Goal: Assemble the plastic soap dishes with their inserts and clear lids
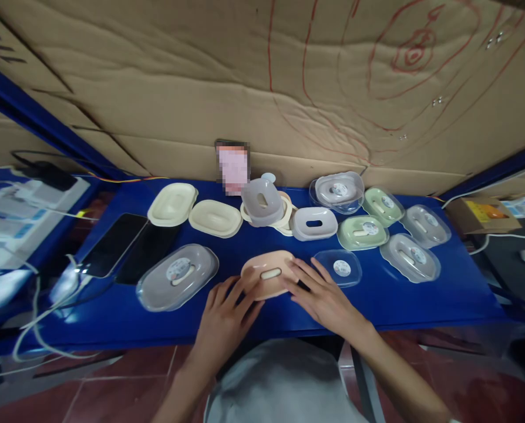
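Fingers (307,274) of the left hand (227,306) and right hand (326,295) hide parts of the peach dish (268,261) they hold near the front edge of the blue table (229,249); its underside is unseen. Shallow, rounded, it has a pale oval centre (271,274).

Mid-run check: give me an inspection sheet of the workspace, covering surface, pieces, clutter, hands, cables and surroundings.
Surface: blue table, crowded along its middle and back.
Pieces: peach dish at front middle; clear lid to its right; cream dishes and green dishes farther back.
Clutter: dark phone and black slab, at left.
Hands: left hand touches the peach dish's near left edge, right hand its right end; firmness of grip unclear.
Cables: white cables at left; another at right.
Surroundings: cardboard wall with red lines behind; small box at right.
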### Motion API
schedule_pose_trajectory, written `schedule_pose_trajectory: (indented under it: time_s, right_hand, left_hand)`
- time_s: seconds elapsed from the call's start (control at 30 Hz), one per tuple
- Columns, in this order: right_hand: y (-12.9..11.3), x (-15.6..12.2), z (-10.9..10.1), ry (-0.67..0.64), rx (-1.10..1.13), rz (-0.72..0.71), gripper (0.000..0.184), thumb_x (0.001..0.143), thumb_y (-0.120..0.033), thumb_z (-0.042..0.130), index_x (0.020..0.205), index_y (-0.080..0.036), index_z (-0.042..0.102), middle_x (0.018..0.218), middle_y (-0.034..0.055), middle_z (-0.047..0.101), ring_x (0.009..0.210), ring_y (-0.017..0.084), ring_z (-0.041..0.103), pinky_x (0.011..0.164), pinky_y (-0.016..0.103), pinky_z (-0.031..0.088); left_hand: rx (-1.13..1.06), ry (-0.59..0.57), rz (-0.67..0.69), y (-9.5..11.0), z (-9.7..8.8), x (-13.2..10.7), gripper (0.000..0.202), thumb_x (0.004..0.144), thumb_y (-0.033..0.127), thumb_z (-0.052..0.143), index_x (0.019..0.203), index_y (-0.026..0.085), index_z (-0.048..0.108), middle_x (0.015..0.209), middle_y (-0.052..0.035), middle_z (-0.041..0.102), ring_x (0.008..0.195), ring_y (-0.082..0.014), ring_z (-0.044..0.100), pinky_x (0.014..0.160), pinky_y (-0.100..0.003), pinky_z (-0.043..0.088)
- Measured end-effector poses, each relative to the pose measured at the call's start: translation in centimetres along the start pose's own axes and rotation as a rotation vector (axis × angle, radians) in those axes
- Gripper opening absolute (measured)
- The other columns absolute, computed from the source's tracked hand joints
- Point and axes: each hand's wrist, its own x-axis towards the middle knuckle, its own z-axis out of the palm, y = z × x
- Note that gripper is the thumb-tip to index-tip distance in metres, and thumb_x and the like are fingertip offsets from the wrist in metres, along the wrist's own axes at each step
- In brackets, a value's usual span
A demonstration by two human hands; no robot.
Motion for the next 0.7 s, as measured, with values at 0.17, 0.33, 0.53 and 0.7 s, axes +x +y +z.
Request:
schedule_pose_trajectory:
  time_s: [0.17, 0.33, 0.53, 0.7]
  right_hand:
    - [3.8, -7.5, -1.9, 0.021, -0.036, 0.306, 0.072, 0.104, -0.053, 0.063, 0.168, -0.036, 0.034, 0.171, 0.0091, 0.041, 0.16, 0.039, 0.033, 0.122, 0.075, 0.035]
    - [5.0, -8.9, -1.0, 0.291, 0.071, 0.486, 0.053, 0.106, -0.038, 0.063, 0.157, -0.035, 0.053, 0.151, 0.0098, 0.062, 0.142, 0.033, 0.055, 0.114, 0.06, 0.052]
    - [-0.9, -2.3, 1.2, 0.208, 0.225, 0.128, 0.05, 0.108, -0.023, 0.056, 0.157, -0.032, 0.052, 0.159, 0.009, 0.055, 0.159, 0.03, 0.038, 0.124, 0.057, 0.046]
    - [-1.5, -1.0, 2.4, 0.127, 0.126, -0.044, 0.056, 0.108, -0.011, 0.052, 0.161, -0.03, 0.047, 0.162, 0.0071, 0.054, 0.164, 0.029, 0.026, 0.131, 0.063, 0.032]
  left_hand:
    - [-0.213, -0.019, -0.107, -0.4, -1.1, -3.1, 0.039, 0.101, 0.026, 0.065, 0.14, 0.026, 0.063, 0.166, -0.0177, 0.042, 0.146, -0.0381, 0.054, 0.108, -0.054, 0.057]
    - [-0.354, -0.042, -0.187, 0.6, 0.1, -2.8, 0.054, 0.101, 0.03, 0.068, 0.151, 0.029, 0.051, 0.163, -0.0151, 0.048, 0.148, -0.0327, 0.054, 0.116, -0.051, 0.054]
    - [-0.553, -0.121, -0.168, 1.9, 1.5, 0.5, 0.077, 0.101, 0.027, 0.069, 0.166, 0.033, 0.028, 0.167, -0.0134, 0.044, 0.153, -0.0287, 0.048, 0.121, -0.048, 0.049]
    - [-0.549, -0.172, -0.181, 0.3, 0.6, -0.1, 0.074, 0.099, 0.033, 0.073, 0.163, 0.037, 0.035, 0.169, -0.0102, 0.04, 0.154, -0.029, 0.047, 0.121, -0.047, 0.05]
